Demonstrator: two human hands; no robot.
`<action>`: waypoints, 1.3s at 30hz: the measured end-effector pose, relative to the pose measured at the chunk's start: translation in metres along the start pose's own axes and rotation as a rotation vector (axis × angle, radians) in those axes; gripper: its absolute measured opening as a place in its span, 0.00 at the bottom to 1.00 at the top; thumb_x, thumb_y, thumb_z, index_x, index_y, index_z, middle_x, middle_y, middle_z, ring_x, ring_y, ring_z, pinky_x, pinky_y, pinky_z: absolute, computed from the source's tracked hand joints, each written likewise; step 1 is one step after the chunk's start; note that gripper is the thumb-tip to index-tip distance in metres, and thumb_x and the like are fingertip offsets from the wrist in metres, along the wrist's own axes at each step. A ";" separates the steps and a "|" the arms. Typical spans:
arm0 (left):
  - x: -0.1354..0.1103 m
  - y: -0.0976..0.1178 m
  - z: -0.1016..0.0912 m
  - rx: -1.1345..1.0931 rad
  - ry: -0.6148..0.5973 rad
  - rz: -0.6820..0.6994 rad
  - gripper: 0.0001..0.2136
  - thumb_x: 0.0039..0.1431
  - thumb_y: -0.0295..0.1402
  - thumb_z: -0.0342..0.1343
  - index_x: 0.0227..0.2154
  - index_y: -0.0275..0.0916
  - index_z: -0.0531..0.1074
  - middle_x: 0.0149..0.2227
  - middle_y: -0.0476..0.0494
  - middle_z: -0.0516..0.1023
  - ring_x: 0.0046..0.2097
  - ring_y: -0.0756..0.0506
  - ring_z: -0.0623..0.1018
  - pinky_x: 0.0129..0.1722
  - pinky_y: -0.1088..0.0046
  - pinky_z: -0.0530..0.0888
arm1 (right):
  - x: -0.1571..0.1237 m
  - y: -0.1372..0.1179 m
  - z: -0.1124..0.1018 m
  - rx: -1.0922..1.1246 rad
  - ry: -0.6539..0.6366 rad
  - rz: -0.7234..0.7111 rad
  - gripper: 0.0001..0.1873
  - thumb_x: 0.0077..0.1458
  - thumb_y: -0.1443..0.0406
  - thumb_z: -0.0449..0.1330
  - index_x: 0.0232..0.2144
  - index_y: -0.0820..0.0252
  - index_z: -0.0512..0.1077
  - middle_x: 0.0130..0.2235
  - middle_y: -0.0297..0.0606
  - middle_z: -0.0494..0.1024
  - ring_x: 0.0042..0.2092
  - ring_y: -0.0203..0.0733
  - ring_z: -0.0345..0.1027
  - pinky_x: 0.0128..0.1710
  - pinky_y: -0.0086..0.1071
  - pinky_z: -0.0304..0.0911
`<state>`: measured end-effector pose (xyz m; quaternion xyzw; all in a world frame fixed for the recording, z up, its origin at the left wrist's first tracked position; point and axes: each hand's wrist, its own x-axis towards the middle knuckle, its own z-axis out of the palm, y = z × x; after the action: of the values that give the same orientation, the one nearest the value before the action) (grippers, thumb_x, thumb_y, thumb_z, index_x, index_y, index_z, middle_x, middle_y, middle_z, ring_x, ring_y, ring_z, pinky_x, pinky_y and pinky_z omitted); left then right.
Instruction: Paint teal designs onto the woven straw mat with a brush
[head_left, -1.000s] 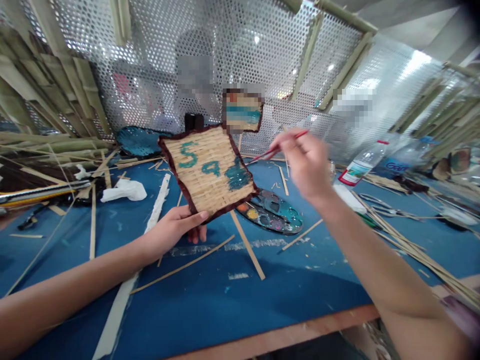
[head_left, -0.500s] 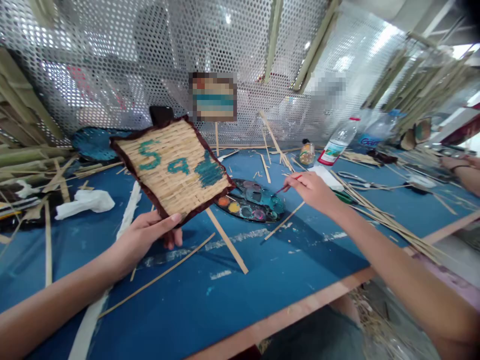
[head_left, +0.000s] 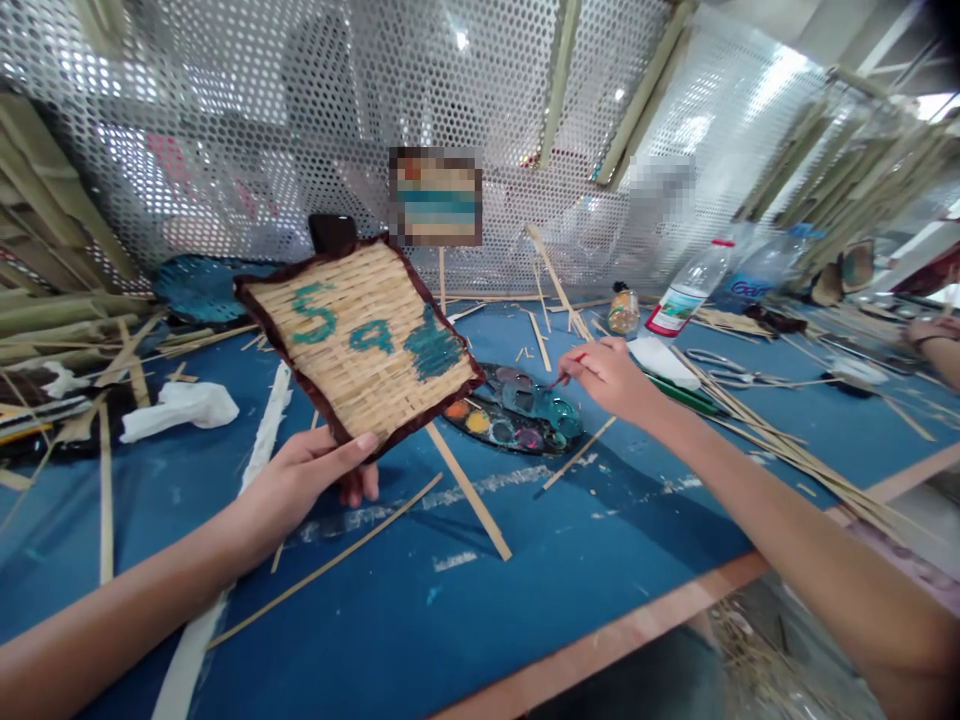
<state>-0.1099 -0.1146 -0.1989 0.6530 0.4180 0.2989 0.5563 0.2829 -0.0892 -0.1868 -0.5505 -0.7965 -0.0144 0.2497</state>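
Observation:
My left hand (head_left: 322,465) grips the lower corner of a woven fan (head_left: 360,390), thumb on its front face and fingers behind. The fan has a dark brown cloth edge, a pale wooden stick (head_left: 476,500) for a handle, and teal marks: an "S", an "a" and a solid patch. In my right hand (head_left: 604,375) is a thin red paintbrush (head_left: 559,380), pinched between the fingers. Its tip points down at the teal side of a dark oval paint palette (head_left: 499,436), whose wells hold orange, yellow, purple and teal paint. The fan hides the palette's left end.
Bamboo strips (head_left: 780,450) lie right of my forearm, near pliers (head_left: 731,375). A bottle with a red cap (head_left: 679,300) and a small jar (head_left: 622,312) stand behind. Crumpled white tissue (head_left: 180,407) lies at left. A perforated metal screen (head_left: 315,130) backs the blue table (head_left: 360,620).
The whole view has shifted slightly, so everything sits a little further right and lower. Both hands keep their hold, and the brush stays over the palette.

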 end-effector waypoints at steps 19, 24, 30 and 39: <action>-0.002 0.003 0.002 -0.030 -0.022 -0.009 0.20 0.60 0.46 0.52 0.21 0.36 0.72 0.22 0.46 0.76 0.23 0.51 0.71 0.25 0.76 0.67 | 0.105 -0.163 -0.029 0.262 0.282 -0.632 0.17 0.67 0.59 0.50 0.30 0.59 0.72 0.31 0.34 0.77 0.37 0.37 0.71 0.45 0.37 0.61; 0.001 -0.001 0.001 0.009 -0.008 -0.010 0.21 0.60 0.46 0.53 0.19 0.36 0.72 0.20 0.47 0.74 0.22 0.51 0.70 0.24 0.77 0.66 | 0.110 -0.148 -0.017 0.173 0.255 -0.556 0.22 0.67 0.55 0.48 0.27 0.60 0.71 0.29 0.36 0.77 0.35 0.39 0.69 0.45 0.38 0.56; 0.003 -0.005 -0.001 0.031 -0.024 0.013 0.21 0.61 0.45 0.51 0.20 0.35 0.72 0.21 0.45 0.75 0.21 0.51 0.70 0.24 0.76 0.66 | 0.108 -0.151 -0.015 0.248 0.278 -0.545 0.21 0.67 0.56 0.48 0.27 0.60 0.70 0.29 0.35 0.76 0.35 0.38 0.68 0.47 0.37 0.55; -0.001 0.001 0.001 0.065 0.007 -0.012 0.21 0.61 0.45 0.51 0.20 0.35 0.73 0.22 0.44 0.76 0.23 0.50 0.70 0.26 0.76 0.67 | 0.104 -0.156 -0.009 0.133 0.309 -0.499 0.19 0.68 0.58 0.47 0.30 0.58 0.70 0.31 0.31 0.76 0.34 0.37 0.66 0.51 0.40 0.48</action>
<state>-0.1098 -0.1162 -0.1975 0.6672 0.4333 0.2838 0.5352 0.1205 -0.0625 -0.0969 -0.3116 -0.8589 -0.1065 0.3923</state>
